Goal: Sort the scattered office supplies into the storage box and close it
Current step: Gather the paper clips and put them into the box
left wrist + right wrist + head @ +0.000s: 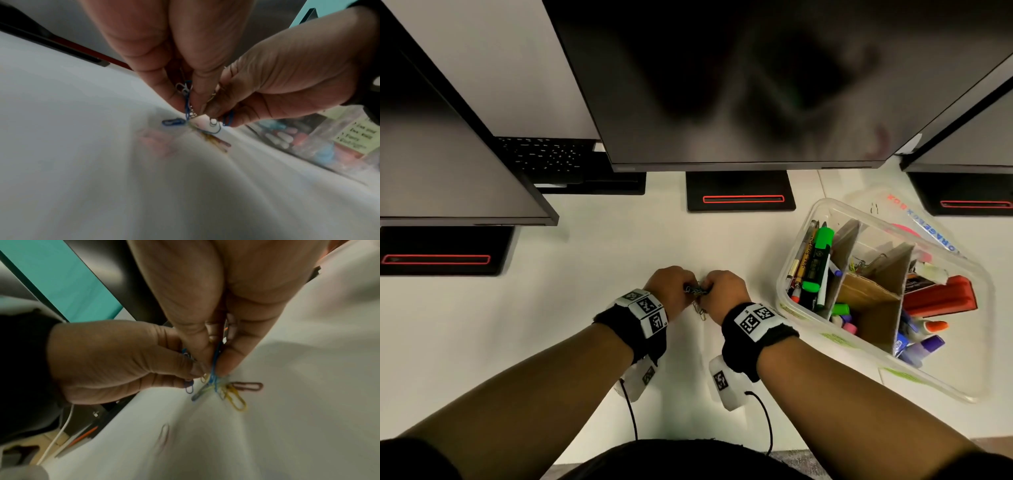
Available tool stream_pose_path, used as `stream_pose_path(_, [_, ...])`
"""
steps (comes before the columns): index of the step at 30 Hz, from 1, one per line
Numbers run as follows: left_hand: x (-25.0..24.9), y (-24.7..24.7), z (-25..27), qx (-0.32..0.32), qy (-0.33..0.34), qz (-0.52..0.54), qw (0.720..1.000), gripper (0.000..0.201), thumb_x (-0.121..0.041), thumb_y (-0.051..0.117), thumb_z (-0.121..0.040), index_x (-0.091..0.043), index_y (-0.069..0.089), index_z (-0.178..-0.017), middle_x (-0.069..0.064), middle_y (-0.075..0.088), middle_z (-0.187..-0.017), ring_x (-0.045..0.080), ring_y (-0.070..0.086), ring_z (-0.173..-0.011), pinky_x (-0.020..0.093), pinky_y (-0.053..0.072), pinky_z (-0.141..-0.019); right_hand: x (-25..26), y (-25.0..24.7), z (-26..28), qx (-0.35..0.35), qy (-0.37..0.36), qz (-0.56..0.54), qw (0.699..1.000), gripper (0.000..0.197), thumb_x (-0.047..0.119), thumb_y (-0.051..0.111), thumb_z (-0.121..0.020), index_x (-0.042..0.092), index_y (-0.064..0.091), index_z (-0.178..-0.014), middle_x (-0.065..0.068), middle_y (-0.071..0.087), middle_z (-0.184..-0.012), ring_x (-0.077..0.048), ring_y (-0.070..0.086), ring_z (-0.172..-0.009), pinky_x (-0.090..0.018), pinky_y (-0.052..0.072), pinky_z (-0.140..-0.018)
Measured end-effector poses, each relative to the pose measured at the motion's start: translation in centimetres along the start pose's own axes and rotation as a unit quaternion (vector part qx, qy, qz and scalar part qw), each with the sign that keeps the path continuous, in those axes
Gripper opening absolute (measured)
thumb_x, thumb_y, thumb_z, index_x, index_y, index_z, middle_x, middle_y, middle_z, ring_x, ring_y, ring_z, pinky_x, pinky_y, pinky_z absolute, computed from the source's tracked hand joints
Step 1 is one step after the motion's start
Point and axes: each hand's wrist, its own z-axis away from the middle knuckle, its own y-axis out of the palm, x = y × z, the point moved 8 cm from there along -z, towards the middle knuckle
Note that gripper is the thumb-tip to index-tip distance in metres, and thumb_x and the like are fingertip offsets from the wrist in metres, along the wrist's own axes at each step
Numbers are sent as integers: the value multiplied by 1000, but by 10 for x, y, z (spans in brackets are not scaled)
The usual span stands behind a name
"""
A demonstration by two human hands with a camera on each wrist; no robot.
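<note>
Both hands meet at the middle of the white desk (585,240), knuckles up and fingertips together. Left hand (671,291) pinches a tangle of paper clips (697,291) between thumb and fingers; right hand (726,294) pinches the same tangle from the other side, thumb against forefinger. Clips in the tangle are mostly blue with some silver, too bunched to count. Four more clips lie loose on the desk below the fingertips: one yellow clip (236,400), one brown clip (247,386), one greenish clip (200,392) and one blurred pale clip (163,434). One clear plastic box (791,267) stands open near the right edge of the desk, split by cardboard dividers (887,274) into compartments that hold pens, markers and other supplies. Its lid (928,226) lies behind it. Three monitors (722,85) stand along the far edge.
</note>
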Motion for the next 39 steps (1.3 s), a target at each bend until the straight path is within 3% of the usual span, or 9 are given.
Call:
stream_pose_path(3, [-11,-21,5,-29,13,8,999,21,-18,61,-86,-9,68,-104,10,67,-106,25,61,-101,29,45,-87,10,-18,6,-36,-15,-34,999,15,5,58,-79,18,52,-74,-4,61,-88,-17,53,-79,-22,40,-68])
stream_pose_path(7, [-36,-55,10,-66,49,-7,997,19,-17,61,-85,-13,69,-101,8,68,-102,22,61,-95,22,40,-77,24,-53,20,-92,-37,-106,989,29,0,57,-75,22,47,-60,-12,69,-84,-29,68,-81,-32,55,-74])
stream_pose_path(14, [-117,-91,12,-107,140,1,984,13,-14,64,-81,-13,71,-92,3,68,-93,10,51,-78,16,29,-61,11,-135,55,-187,-48,-175,966,37,-2,64,-74,24,47,-54,-9,62,-70,-34,69,-76,-41,58,-74])
stream_pose_path(20, [-201,-71,-4,-97,188,42,976,15,-12,63,-79,-12,71,-93,8,68,-94,22,60,-90,21,33,-67,-47,-201,81,-239,-4,-149,960,30,-1,64,-72,21,50,-57,-3,58,-63,-26,60,-65,-31,52,-67])
stream_pose_path(26, [-261,-36,-26,-72,195,28,978,17,-13,63,-81,-13,70,-97,8,69,-101,23,61,-95,23,40,-74,-102,-240,86,-269,55,-78,958,26,-1,63,-74,20,53,-63,-8,63,-72,-28,65,-74,-30,51,-69])
stream_pose_path(29, [-273,-22,-38,-51,188,35,980,20,-16,67,-80,-14,69,-99,5,70,-102,21,63,-95,23,43,-77,-123,-249,82,-278,78,-78,954,17,1,64,-75,16,58,-70,-10,66,-79,-30,67,-80,-35,55,-77])
stream_pose_path(33, [-273,-8,-50,14,168,74,983,30,-19,73,-77,-16,68,-106,4,71,-105,17,66,-99,27,50,-91,-139,-253,78,-284,98,-90,950,10,4,65,-77,12,66,-82,-8,67,-86,-26,65,-88,-28,48,-77])
stream_pose_path(36, [-268,-14,-50,0,171,80,982,24,-15,69,-81,-17,70,-105,2,71,-107,16,64,-99,20,45,-84,-137,-255,75,-287,102,-77,949,14,2,61,-80,12,67,-87,-9,69,-96,-24,63,-92,-24,43,-76])
stream_pose_path(39, [-248,-29,-47,-34,164,95,981,20,-9,63,-85,-17,72,-100,-2,71,-103,13,62,-90,13,43,-72,-122,-251,72,-284,91,-80,951,16,2,57,-83,15,65,-81,-8,68,-93,-26,63,-90,-27,48,-80])
